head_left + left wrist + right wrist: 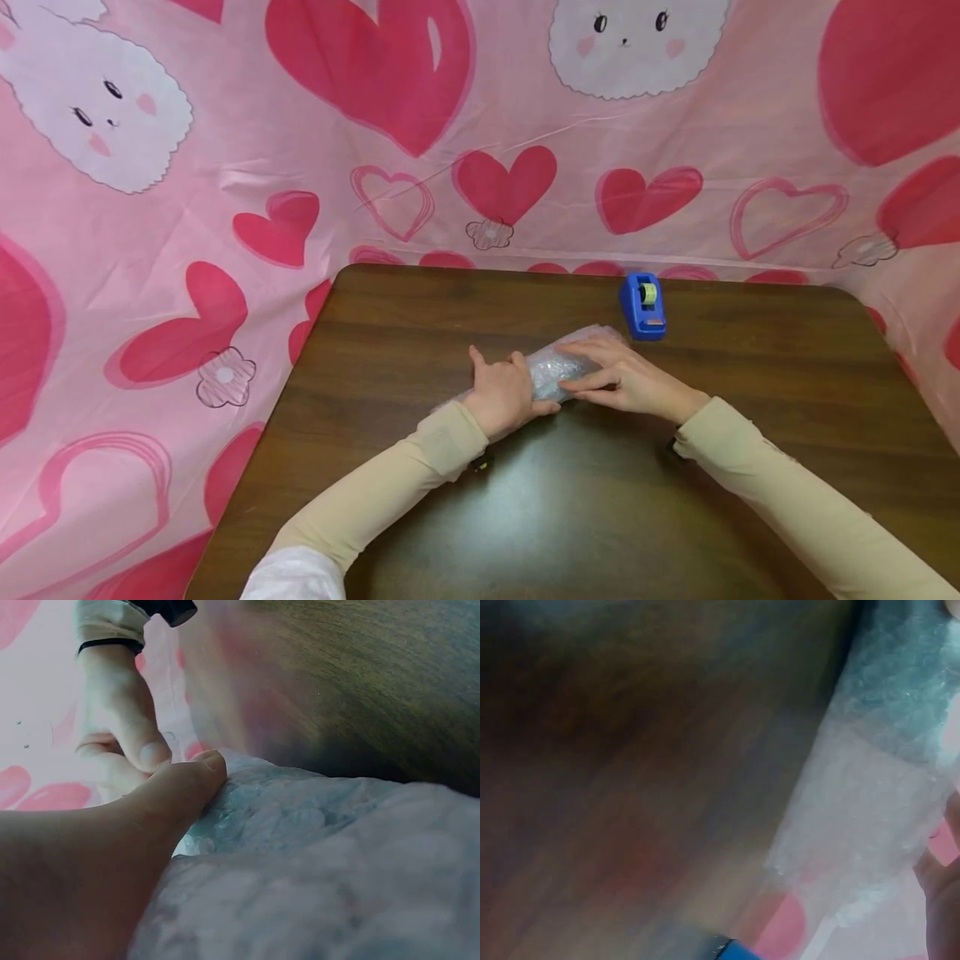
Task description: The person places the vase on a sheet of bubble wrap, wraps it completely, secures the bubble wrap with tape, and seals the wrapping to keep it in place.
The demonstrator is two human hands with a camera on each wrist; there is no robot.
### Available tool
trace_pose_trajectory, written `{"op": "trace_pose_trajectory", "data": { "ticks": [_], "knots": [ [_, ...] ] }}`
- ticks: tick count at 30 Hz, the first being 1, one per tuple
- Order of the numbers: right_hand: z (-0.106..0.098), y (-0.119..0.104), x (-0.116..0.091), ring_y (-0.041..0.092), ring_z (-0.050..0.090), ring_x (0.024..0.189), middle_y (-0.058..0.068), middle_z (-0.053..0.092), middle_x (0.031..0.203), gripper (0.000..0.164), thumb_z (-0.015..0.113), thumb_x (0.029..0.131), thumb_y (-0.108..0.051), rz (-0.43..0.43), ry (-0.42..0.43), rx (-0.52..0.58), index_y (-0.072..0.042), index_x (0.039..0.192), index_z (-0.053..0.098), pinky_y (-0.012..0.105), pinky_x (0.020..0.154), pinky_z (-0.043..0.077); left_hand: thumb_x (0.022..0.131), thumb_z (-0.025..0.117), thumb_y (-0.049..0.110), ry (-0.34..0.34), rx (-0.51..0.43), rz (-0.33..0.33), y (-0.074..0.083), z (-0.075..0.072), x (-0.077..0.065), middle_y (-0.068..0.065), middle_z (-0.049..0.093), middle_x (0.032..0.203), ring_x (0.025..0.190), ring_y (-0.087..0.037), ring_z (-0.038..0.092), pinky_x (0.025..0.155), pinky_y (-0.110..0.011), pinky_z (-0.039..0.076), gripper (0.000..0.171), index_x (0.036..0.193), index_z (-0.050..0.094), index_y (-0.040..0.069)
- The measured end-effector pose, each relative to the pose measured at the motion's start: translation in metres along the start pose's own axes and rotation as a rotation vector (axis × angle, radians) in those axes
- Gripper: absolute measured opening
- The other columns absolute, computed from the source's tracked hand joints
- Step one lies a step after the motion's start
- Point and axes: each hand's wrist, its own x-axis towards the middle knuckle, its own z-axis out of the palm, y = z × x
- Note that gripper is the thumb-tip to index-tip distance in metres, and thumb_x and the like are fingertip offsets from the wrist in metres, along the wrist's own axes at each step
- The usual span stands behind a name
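A long bundle of clear bubble wrap (551, 375) lies slantwise on the table, with a bluish sheen in both wrist views. My left hand (504, 396) holds its left part, thumb along the near side and fingers over the far side. In the left wrist view the left thumb (191, 776) rests against the wrinkled plastic. Over the right part is my right hand (618, 375), its fingers fairly straight and reaching across the top. A loose, flatter end of the wrap (855, 810) shows in the right wrist view. What the wrap contains is hidden.
A blue tape dispenser (643, 308) with a roll of tape stands just beyond the bundle's right end. The dark wooden table (420, 325) has rounded far corners. Pink cloth (570, 183) with hearts and white animal faces hangs behind it and at the left.
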Motion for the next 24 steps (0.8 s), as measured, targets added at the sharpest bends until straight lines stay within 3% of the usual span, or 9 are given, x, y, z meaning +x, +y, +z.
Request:
{"op": "trace_pose_trajectory", "data": {
  "ticks": [8,14,20,24],
  "knots": [
    [0.0016,0.0014,-0.0066,0.028,0.037,0.130,0.014,0.041,0.143,0.053,0.082,0.069,-0.014,-0.007,-0.010,-0.024,-0.026,0.118,0.066,0.053,0.102,0.030,0.074,0.037,0.083,-0.004,-0.014,0.015,-0.0014,0.0016,0.0024,-0.008,0.068,0.101,0.089,-0.025,0.067,0.099,-0.068,0.022,0.104,0.131,0.045,-0.004],
    [-0.0015,0.0008,-0.0081,0.026,0.036,0.131,0.016,0.036,0.146,0.057,0.084,0.067,-0.018,-0.014,-0.020,-0.084,-0.026,0.120,0.065,0.034,0.108,0.028,0.076,0.035,0.082,-0.004,0.005,0.013,-0.0015,-0.0011,0.0029,-0.010,0.069,0.101,0.089,-0.027,0.067,0.097,-0.069,0.024,0.105,0.134,0.043,-0.005],
    [0.0015,0.0008,-0.0098,0.028,0.037,0.130,0.016,0.039,0.144,0.044,0.082,0.069,-0.015,-0.019,0.005,-0.026,-0.023,0.111,0.071,0.032,0.112,0.018,0.074,0.037,0.083,0.022,0.013,0.010,-0.0019,-0.0001,0.0014,-0.009,0.069,0.094,0.086,-0.027,0.068,0.097,-0.069,0.025,0.105,0.132,0.044,-0.005],
    [0.0059,0.0001,-0.0083,0.028,0.040,0.127,0.014,0.044,0.140,0.031,0.081,0.069,-0.010,0.019,0.065,0.001,-0.018,0.099,0.076,0.030,0.111,0.019,0.073,0.039,0.083,0.031,0.003,-0.001,-0.0023,0.0016,0.0006,-0.009,0.069,0.098,0.088,-0.026,0.067,0.097,-0.068,0.025,0.104,0.131,0.046,-0.004]
  ]
}}
